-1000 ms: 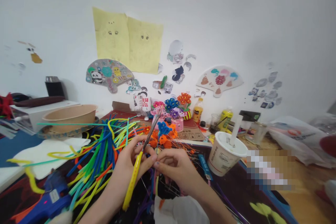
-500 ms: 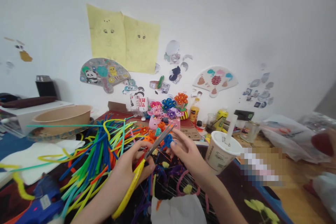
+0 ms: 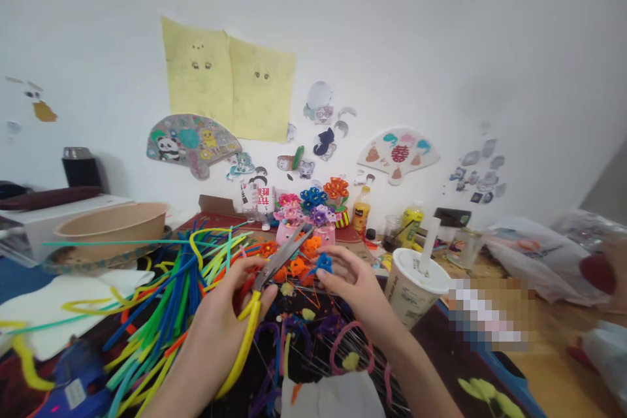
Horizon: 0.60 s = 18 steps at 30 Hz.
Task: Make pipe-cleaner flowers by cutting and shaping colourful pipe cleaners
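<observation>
In my left hand [image 3: 235,300] is a pair of scissors [image 3: 281,258] with yellow handles, its blades pointing up and to the right. My right hand [image 3: 355,281] pinches a small blue pipe-cleaner flower [image 3: 323,264] between thumb and fingers. The blades and the flower are apart. Behind both hands lie several orange pipe-cleaner flowers [image 3: 298,266]. A big bundle of loose pipe cleaners [image 3: 171,294] in green, blue, yellow and orange spreads to the left of my left hand.
A white paper cup [image 3: 416,284] with a straw stands right of my right hand. A blue glue gun [image 3: 78,379] lies front left, below a beige bowl [image 3: 115,225]. Finished flower pots [image 3: 289,233] and a juice bottle [image 3: 361,210] stand by the wall. White paper [image 3: 333,398] lies in front.
The scissors have drawn back left, away from the blue flower, which the blades overlapped before. My right hand, still holding the flower, has shifted slightly right.
</observation>
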Motion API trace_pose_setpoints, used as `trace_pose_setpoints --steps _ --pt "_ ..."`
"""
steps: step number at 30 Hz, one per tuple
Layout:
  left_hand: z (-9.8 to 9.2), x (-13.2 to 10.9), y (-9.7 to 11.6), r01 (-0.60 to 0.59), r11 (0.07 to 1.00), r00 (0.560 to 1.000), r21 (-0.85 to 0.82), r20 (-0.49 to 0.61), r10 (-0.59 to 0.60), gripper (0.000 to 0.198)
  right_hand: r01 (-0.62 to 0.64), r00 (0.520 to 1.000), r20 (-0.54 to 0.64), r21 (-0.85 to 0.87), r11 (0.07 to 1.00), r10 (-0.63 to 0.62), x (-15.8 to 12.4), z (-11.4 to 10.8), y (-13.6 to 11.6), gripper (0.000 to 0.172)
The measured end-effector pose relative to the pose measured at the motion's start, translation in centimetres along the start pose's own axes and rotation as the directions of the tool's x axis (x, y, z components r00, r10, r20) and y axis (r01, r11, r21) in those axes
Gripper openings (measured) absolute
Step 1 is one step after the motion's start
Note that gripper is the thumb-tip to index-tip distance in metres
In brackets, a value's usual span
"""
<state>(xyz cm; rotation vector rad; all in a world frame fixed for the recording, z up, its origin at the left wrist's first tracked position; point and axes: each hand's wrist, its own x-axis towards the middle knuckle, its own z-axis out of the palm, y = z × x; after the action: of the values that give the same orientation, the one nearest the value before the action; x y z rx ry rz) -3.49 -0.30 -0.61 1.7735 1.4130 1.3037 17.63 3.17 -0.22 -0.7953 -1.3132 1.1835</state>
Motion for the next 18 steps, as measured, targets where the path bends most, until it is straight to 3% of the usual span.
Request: trace_pose_setpoints --steps 5,9,18 --pt "-0.4 0.0 -0.3 -0.109 0.960 0.992 0.259 -0.030 0.121 0.049 0.107 0.989 -0.109 0.087 0.991 -0.097 0.5 -0.8 0.4 0.037" --pt "-0.3 0.0 -0.5 -0.120 0.907 0.992 0.404 0.005 0.129 0.046 0.171 0.983 -0.089 0.139 0.975 -0.159 0.7 -0.9 0.5 0.037" --pt "-0.4 0.0 -1.2 -0.162 0.843 0.986 0.512 0.056 0.155 0.047 0.217 0.975 -0.085 0.153 0.964 -0.206 0.4 -0.5 0.3 0.035"
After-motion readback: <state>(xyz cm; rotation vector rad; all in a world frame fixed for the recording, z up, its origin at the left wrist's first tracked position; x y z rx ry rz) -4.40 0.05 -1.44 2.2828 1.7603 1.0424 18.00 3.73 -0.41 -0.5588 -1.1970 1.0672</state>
